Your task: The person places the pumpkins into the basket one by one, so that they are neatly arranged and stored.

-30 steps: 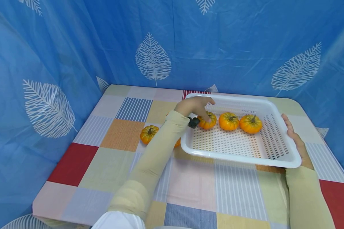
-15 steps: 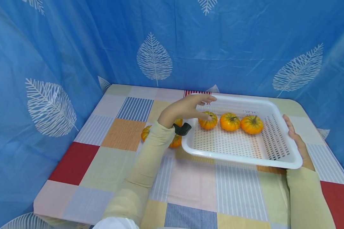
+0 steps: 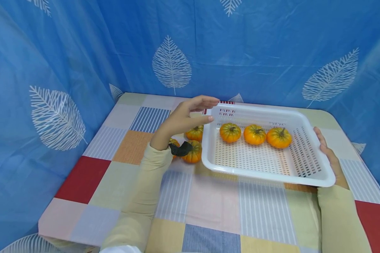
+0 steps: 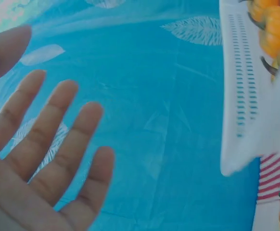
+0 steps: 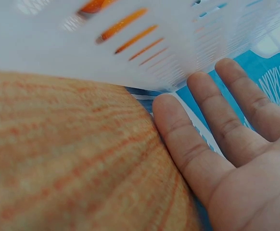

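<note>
Orange miniature pumpkins point(image 3: 230, 133), three, rest released in the white plastic basket point(image 3: 266, 176) — your left hand point(image 3: 184, 118) has withdrawn, fingers extended, empty; your right hand point(image 3: 331, 159), straight-fingered, seems only touching the basket's side.

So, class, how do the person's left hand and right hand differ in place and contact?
Place: the left hand hovers by the white basket's left end, while the right hand is outside its right end.
Contact: the left hand shows apart from the basket in its wrist view; the right hand's fingertips appear to touch the basket's wall.
Shared: both hands have fairly straight fingers, and both arms wear beige sleeves.
</note>
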Demonstrator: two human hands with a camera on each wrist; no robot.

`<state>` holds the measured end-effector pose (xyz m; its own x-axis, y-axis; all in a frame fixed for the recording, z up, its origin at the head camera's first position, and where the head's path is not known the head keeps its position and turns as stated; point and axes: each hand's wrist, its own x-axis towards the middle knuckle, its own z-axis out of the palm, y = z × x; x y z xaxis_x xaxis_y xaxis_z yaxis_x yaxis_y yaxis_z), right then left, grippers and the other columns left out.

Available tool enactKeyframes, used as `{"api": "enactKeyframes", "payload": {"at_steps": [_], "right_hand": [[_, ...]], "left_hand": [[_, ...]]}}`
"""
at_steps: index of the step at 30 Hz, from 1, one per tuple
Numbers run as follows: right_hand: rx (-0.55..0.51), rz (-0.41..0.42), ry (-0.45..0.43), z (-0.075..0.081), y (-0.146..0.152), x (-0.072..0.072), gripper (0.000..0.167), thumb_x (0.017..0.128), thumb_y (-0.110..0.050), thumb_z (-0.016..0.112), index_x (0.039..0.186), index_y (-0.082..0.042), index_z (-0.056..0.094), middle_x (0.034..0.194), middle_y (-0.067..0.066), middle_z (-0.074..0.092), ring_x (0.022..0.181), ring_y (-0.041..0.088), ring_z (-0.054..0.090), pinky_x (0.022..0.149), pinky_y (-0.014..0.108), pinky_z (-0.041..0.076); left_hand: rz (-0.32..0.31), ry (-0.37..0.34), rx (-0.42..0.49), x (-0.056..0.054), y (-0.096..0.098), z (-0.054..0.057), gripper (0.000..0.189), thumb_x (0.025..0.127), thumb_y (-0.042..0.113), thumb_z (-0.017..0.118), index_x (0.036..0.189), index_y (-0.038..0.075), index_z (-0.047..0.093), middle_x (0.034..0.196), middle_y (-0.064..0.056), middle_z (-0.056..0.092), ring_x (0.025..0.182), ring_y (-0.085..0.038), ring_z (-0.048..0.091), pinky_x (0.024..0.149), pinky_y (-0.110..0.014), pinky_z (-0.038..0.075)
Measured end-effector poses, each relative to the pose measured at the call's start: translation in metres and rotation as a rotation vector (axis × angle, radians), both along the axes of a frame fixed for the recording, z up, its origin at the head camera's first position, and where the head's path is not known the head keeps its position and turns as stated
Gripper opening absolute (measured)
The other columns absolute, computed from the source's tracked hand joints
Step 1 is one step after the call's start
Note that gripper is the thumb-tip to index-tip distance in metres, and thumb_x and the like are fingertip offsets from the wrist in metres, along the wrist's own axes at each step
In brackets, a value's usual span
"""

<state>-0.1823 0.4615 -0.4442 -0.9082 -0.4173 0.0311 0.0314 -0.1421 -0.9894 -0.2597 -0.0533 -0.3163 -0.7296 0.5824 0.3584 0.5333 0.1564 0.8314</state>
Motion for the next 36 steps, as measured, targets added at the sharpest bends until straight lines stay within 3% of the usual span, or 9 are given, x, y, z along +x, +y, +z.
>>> {"api": "enactKeyframes", "payload": {"at_steps": [6, 18, 29, 36], "right_hand": [[-0.074, 0.007, 0.021, -0.003, -0.003, -0.001, 0.070, 0.111, -0.030, 0.028, 0.172, -0.050, 0.000, 0.170, -0.029, 0.029, 0.141, -0.001, 0.047, 0.102, 0.032, 0.056], [-0.161, 0.001, 0.007, -0.004, -0.004, -0.001, 0.068, 0.111, -0.027, 0.029, 0.172, -0.051, 0.011, 0.170, -0.027, 0.034, 0.142, 0.000, 0.049, 0.104, 0.032, 0.055], [-0.068, 0.051, 0.003, -0.003, 0.001, -0.002, 0.069, 0.111, -0.030, 0.025, 0.171, -0.053, -0.001, 0.170, -0.031, 0.027, 0.141, -0.001, 0.047, 0.101, 0.035, 0.058], [-0.096, 0.019, -0.009, -0.004, -0.001, -0.002, 0.070, 0.111, -0.030, 0.029, 0.171, -0.054, 0.003, 0.170, -0.030, 0.028, 0.142, -0.001, 0.047, 0.101, 0.035, 0.057]], "left_hand": [[0.070, 0.012, 0.062, 0.006, -0.015, -0.010, 0.045, 0.103, 0.009, 0.072, 0.146, -0.001, 0.064, 0.147, -0.016, 0.066, 0.138, -0.026, 0.059, 0.120, -0.046, 0.042], [0.166, 0.031, 0.035, 0.011, -0.046, -0.032, 0.041, 0.103, 0.008, 0.072, 0.143, -0.001, 0.066, 0.145, -0.015, 0.068, 0.138, -0.028, 0.056, 0.120, -0.051, 0.042], [0.201, -0.026, -0.027, 0.011, -0.071, -0.048, 0.047, 0.104, 0.011, 0.073, 0.149, 0.005, 0.063, 0.147, -0.011, 0.067, 0.138, -0.027, 0.056, 0.122, -0.053, 0.039], [0.188, -0.114, -0.057, 0.008, -0.090, -0.060, 0.052, 0.103, 0.010, 0.074, 0.153, 0.004, 0.059, 0.151, -0.016, 0.062, 0.140, -0.032, 0.055, 0.123, -0.057, 0.036]]}}
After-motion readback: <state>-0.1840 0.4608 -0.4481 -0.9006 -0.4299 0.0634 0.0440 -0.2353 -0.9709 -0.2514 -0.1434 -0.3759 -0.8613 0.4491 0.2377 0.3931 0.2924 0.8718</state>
